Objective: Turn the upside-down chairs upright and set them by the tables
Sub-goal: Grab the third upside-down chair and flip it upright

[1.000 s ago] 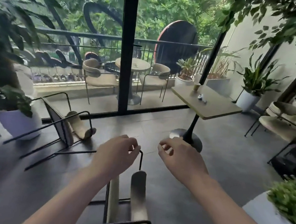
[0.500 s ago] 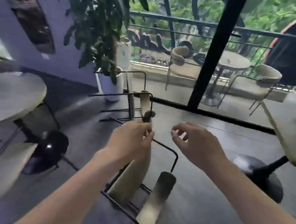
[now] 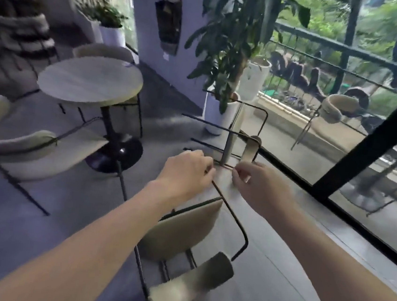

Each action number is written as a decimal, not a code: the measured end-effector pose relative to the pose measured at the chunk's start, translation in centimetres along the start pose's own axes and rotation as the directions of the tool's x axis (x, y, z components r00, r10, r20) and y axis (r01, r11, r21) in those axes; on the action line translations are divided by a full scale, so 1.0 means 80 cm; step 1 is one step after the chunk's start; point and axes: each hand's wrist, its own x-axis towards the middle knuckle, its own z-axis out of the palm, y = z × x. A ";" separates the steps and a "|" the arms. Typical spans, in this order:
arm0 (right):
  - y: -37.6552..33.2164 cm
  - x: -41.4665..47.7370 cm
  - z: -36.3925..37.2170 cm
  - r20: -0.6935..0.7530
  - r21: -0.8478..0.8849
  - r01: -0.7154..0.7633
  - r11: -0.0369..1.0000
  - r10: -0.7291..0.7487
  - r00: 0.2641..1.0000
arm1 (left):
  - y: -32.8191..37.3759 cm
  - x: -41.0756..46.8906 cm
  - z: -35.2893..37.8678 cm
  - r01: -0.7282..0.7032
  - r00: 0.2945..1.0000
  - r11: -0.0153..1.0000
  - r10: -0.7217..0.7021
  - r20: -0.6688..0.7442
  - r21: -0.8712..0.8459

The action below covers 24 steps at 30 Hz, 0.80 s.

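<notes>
Since a moment ago my view has swung left, bringing a round table (image 3: 90,80) and an upright chair (image 3: 33,147) into sight. My left hand (image 3: 188,171) is closed on the black leg (image 3: 230,210) of the near chair (image 3: 184,232), tipped on the floor below me. My right hand (image 3: 260,183) pinches loosely, holding nothing clear. Another tipped chair (image 3: 240,140) lies beyond, beside a planter (image 3: 216,118).

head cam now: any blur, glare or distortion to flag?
Head view: motion blur throughout, heaviest on the near chair and the railing; wide-angle bending bows the window frame; soft daylight with pale glare on the floor, no hard shadows; left hand and right hand stay readable.
</notes>
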 end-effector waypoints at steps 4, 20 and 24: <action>0.036 0.020 0.021 0.010 -0.022 0.207 0.978 -0.207 0.978 | 0.024 -0.035 0.020 0.178 0.983 0.974 -0.168 -0.077 0.139; 0.185 -0.007 0.290 0.291 0.103 0.477 0.873 -0.485 0.825 | 0.043 -0.118 0.297 0.553 0.825 0.796 -0.564 -0.030 0.247; 0.258 -0.025 0.428 0.337 0.052 0.489 0.871 -0.476 0.812 | 0.005 -0.138 0.444 0.545 0.818 0.785 -0.575 0.020 0.295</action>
